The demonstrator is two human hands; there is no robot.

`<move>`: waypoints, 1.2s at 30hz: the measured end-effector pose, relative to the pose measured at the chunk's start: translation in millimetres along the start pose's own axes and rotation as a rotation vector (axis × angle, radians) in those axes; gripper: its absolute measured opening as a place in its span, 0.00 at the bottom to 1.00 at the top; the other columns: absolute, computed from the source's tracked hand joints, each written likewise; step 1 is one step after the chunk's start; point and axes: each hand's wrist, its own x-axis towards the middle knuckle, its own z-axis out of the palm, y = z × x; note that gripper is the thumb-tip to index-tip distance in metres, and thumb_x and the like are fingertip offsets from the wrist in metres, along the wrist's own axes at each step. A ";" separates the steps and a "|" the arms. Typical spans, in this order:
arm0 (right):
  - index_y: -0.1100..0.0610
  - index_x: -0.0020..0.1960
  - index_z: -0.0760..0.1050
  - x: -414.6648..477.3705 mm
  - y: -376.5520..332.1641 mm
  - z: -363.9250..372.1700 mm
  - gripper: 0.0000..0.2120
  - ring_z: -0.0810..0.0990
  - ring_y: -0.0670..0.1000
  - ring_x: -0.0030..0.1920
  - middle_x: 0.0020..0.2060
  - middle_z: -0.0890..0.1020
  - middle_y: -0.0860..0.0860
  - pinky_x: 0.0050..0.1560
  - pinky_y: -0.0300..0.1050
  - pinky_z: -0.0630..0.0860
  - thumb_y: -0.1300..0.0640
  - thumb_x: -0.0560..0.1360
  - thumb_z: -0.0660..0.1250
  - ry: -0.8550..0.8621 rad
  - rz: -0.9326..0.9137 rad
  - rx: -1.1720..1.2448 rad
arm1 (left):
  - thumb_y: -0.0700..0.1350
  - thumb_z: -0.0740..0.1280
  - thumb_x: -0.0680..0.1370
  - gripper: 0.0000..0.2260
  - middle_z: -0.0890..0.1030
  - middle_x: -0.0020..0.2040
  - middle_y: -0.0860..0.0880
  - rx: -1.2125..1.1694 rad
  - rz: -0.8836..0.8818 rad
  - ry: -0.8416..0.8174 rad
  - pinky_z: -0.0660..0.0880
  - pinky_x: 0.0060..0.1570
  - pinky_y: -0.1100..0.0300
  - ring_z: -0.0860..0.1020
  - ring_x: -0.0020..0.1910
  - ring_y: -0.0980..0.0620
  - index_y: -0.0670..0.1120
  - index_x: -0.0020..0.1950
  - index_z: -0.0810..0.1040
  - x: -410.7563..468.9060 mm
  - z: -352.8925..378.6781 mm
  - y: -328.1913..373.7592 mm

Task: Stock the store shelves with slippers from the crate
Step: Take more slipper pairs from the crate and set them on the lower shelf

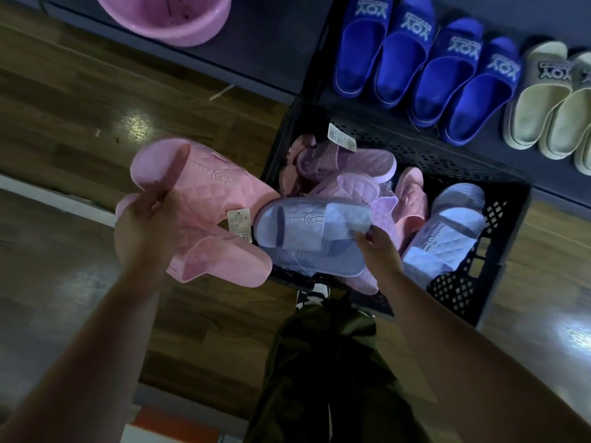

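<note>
Over the near edge of the black lattice crate (473,282), found both hands occupied. Noted the left hand (144,228) clamped round a pink quilted slipper pair (208,199), thumb laid along the upper slipper's footbed, pair held outside the crate above the wooden floor (64,100). Noted the right hand (379,247) pinching the heel end of a pale blue slipper pair (313,225), one slipper strap-up over the other sole-up, apparently joined by a thin thread (301,265); pair just above the crate's contents, not yet clear of the rim. Counted further stock in the crate: lilac and pink quilted slippers (351,167) heaped at the middle, another pale blue slipper (447,231) against the right wall. Recorded the dark shelf (275,52) beyond the crate, carrying blue slides (425,59) and beige slides (543,100) in a row, with a pink basin (166,17) further left.

Judged the step as lifting out; placement not begun.

Risks identified:
- Fingertip pinch on the blue pair judged weak; could lose the lower slipper if the thread snags on the heap or snaps.
- Could drag a neighbouring lilac slipper over the rim on the way up.
- Dangling price tag (238,223) on the pink pair, close beside the blue pair; could catch and tear.
- Could set pairs down crooked, with no free hand for straightening.
</note>
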 end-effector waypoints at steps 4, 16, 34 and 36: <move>0.55 0.47 0.80 8.3 -13.0 -3.7 0.15 0.82 0.54 0.43 0.40 0.83 0.51 0.46 0.52 0.78 0.44 0.74 0.64 0.090 -0.048 0.063 | 0.57 0.57 0.76 0.15 0.80 0.48 0.46 -0.010 0.012 -0.023 0.66 0.41 0.56 0.76 0.46 0.45 0.50 0.50 0.78 5.8 3.4 -9.6; 0.56 0.51 0.74 -4.3 1.5 -11.2 0.18 0.80 0.56 0.49 0.46 0.80 0.52 0.51 0.58 0.79 0.43 0.72 0.69 -0.028 0.079 0.151 | 0.60 0.54 0.74 0.21 0.80 0.46 0.46 -0.018 0.034 -0.047 0.72 0.44 0.53 0.77 0.45 0.44 0.50 0.52 0.80 -9.6 0.3 6.1; 0.64 0.52 0.68 -90.5 -68.9 -77.5 0.15 0.75 0.60 0.40 0.39 0.74 0.58 0.37 0.45 0.64 0.51 0.78 0.63 0.272 -0.514 -0.174 | 0.51 0.59 0.80 0.11 0.78 0.45 0.48 0.153 0.213 -0.001 0.66 0.41 0.55 0.71 0.43 0.49 0.49 0.51 0.79 -46.6 -61.4 69.8; 0.62 0.56 0.67 -100.8 -83.5 -98.4 0.15 0.77 0.59 0.38 0.38 0.76 0.57 0.35 0.46 0.65 0.50 0.78 0.62 0.290 -0.501 -0.167 | 0.51 0.59 0.80 0.11 0.78 0.46 0.47 0.114 0.197 0.008 0.66 0.42 0.55 0.72 0.44 0.49 0.49 0.51 0.79 -53.6 -68.3 84.2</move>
